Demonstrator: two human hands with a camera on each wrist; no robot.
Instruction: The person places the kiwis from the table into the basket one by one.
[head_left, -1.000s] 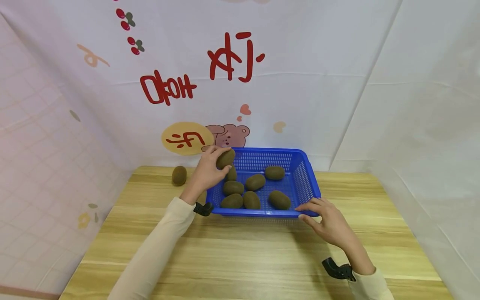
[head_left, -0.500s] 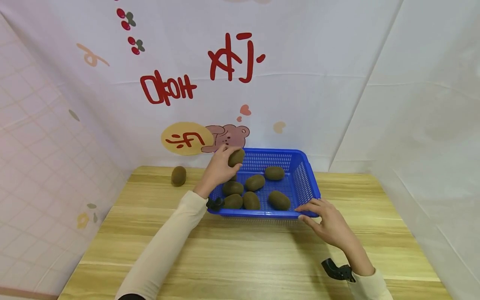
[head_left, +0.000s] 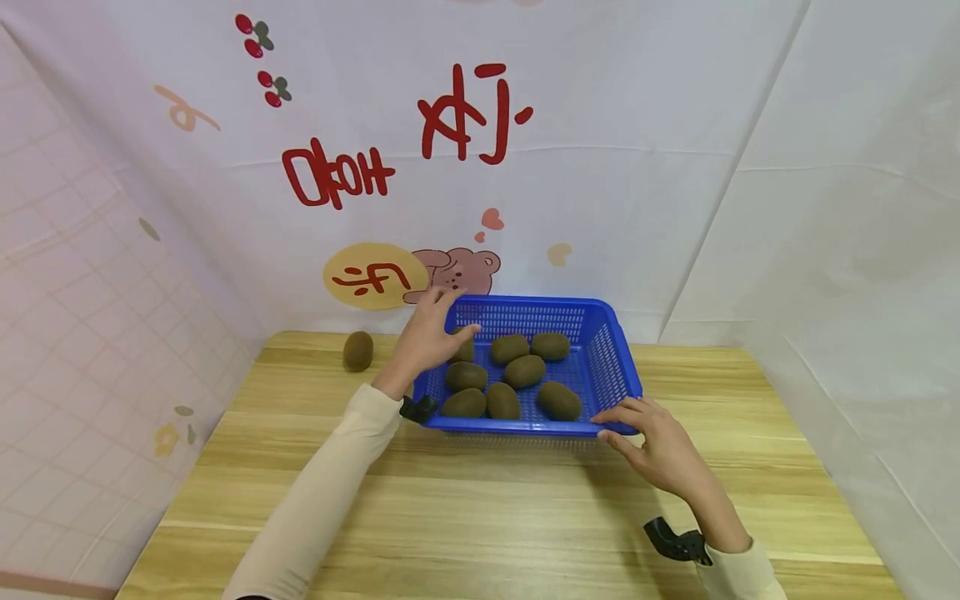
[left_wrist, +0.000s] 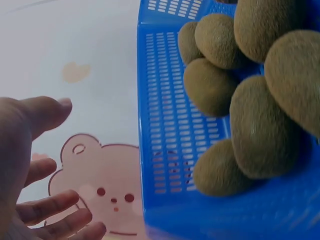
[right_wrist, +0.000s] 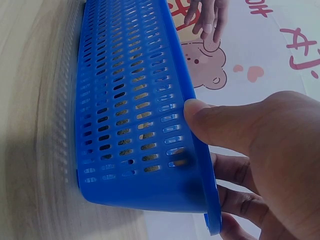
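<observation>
A blue plastic basket [head_left: 525, 427] with slotted walls stands at the back of the table, with several brown fuzzy kiwis [head_left: 558, 401] lying in its left and middle parts. My left hand [head_left: 427, 340] is over the basket's left end, its thumb and fingers spread and holding nothing. It partly covers a kiwi [head_left: 463, 348] near the left wall. At the near right corner, my right hand [head_left: 663, 446] pinches the basket rim. In the right wrist view the thumb [right_wrist: 205, 120] presses the rim's outer side, and the fingers lie on the inner side.
One kiwi [head_left: 358, 351] sits on the wooden table [head_left: 480, 517] left of the basket. Behind the basket hangs a white printed cloth [head_left: 600, 167], and similar cloth walls flank the table on both sides.
My left hand moved right with a kiwi, let it go into the basket, and drew back left. A kiwi inside shifted slightly. My right hand stayed on the rim.
</observation>
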